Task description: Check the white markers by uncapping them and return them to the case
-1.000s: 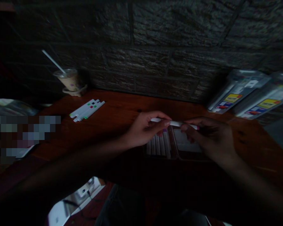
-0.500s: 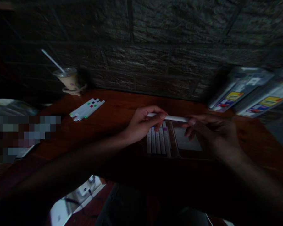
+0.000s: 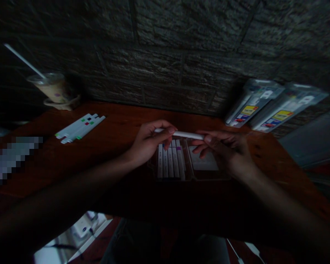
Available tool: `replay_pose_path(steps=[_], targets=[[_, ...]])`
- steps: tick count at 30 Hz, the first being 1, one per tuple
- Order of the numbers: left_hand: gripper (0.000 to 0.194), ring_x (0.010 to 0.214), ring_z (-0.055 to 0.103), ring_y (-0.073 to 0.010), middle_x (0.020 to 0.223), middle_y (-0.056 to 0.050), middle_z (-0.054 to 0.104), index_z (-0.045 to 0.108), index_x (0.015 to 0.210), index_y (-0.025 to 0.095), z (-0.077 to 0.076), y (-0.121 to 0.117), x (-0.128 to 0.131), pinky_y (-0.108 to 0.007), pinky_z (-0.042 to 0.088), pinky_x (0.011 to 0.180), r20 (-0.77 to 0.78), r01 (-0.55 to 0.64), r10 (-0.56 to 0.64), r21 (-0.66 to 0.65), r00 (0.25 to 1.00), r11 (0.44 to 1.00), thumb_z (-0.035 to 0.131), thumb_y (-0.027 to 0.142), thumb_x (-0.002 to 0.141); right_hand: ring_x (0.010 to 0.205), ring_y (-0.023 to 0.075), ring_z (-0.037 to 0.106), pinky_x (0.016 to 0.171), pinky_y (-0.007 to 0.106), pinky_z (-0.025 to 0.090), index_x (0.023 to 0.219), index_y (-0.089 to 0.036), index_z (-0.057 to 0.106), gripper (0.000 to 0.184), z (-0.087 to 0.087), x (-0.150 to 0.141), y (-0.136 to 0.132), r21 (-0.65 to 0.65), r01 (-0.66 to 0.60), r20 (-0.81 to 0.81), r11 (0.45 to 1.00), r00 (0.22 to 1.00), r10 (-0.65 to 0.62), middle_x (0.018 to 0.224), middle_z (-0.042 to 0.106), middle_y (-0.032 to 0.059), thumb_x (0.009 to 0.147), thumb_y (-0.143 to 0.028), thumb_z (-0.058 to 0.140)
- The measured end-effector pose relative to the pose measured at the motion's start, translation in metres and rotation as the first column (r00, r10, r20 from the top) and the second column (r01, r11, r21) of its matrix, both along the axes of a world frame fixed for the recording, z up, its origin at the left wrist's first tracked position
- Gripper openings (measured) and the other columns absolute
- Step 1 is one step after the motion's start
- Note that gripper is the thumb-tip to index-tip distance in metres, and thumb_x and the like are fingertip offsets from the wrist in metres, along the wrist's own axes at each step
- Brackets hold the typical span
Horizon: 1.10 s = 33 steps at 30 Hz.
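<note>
A white marker (image 3: 188, 135) lies level between my two hands, above an open clear plastic case (image 3: 193, 176). My left hand (image 3: 151, 141) pinches its left end, and the fingers of my right hand (image 3: 227, 148) close on its right end. Several white markers (image 3: 170, 163) stand side by side in the left half of the case, one with a purple band. A pale sheet or insert (image 3: 205, 161) shows in the right half, partly behind my right fingers. More white markers (image 3: 79, 128) with coloured bands lie in a loose row on the table to the left.
Two clear marker cases (image 3: 240, 106) with yellow labels lean against the dark stone wall (image 3: 165, 55) at the back right. An iced drink cup (image 3: 53, 88) with a straw sits in a carrier at the back left. Below the wooden table (image 3: 121, 117) lies a white box (image 3: 82, 234).
The view has swung to the right, so everything sits further left in it. Both hands still hold the marker in much the same pose over the case.
</note>
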<state>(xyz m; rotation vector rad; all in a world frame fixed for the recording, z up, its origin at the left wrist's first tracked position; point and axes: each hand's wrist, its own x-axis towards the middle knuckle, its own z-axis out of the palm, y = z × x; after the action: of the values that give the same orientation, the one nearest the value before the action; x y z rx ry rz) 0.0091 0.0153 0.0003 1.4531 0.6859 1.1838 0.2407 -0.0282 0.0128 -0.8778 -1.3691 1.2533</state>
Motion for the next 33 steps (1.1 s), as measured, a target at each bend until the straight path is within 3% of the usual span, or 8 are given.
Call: replay_pose_path(steps=[7, 15, 22, 33], targets=[[0.015, 0.052, 0.056, -0.0095, 0.064, 0.002, 0.060, 0.070, 0.085, 0.016, 0.000, 0.000, 0.000, -0.023, 0.043, 0.051, 0.001, 0.006, -0.006, 0.014, 1.000, 1.000, 0.071, 0.031, 0.089, 0.074, 0.0218, 0.079, 0.060, 0.031, 0.066, 0.099, -0.024, 0.083, 0.018, 0.003, -0.001, 0.000, -0.041, -0.012, -0.007, 0.999, 1.000, 0.012, 0.094, 0.083, 0.0071, 0.087, -0.036, 0.078], [0.015, 0.052, 0.055, -0.0090, 0.062, 0.002, 0.060, 0.070, 0.084, 0.016, -0.001, 0.000, 0.000, -0.022, 0.043, 0.050, -0.014, 0.019, -0.018, 0.017, 1.000, 1.000, 0.071, 0.030, 0.089, 0.058, 0.0160, 0.074, 0.054, 0.028, 0.065, 0.092, -0.026, 0.083, 0.012, 0.004, -0.006, -0.001, 0.094, 0.085, 0.116, 0.992, 0.989, -0.095, 0.078, 0.082, 0.0016, 0.080, -0.030, 0.084], [0.013, 0.050, 0.055, -0.0075, 0.063, 0.002, 0.061, 0.070, 0.088, 0.016, 0.002, -0.002, 0.002, -0.021, 0.042, 0.050, -0.057, -0.001, 0.004, 0.048, 0.998, 0.999, 0.070, 0.029, 0.091, 0.055, 0.0158, 0.073, 0.054, 0.028, 0.064, 0.080, -0.022, 0.081, 0.015, 0.008, -0.007, -0.002, 0.097, 0.152, 0.162, 0.984, 0.973, -0.166, 0.075, 0.081, 0.0036, 0.084, -0.036, 0.080], [0.025, 0.051, 0.059, -0.0083, 0.082, -0.008, 0.078, 0.079, 0.104, 0.014, 0.009, -0.001, 0.000, -0.021, 0.047, 0.051, 0.042, 0.049, -0.047, -0.063, 0.998, 0.997, 0.074, 0.033, 0.089, 0.057, 0.0130, 0.072, 0.053, 0.022, 0.060, 0.080, -0.020, 0.076, 0.015, -0.001, 0.007, 0.014, 0.001, 0.283, -0.033, 0.959, 0.959, -0.283, 0.076, 0.079, 0.0037, 0.083, -0.033, 0.080]])
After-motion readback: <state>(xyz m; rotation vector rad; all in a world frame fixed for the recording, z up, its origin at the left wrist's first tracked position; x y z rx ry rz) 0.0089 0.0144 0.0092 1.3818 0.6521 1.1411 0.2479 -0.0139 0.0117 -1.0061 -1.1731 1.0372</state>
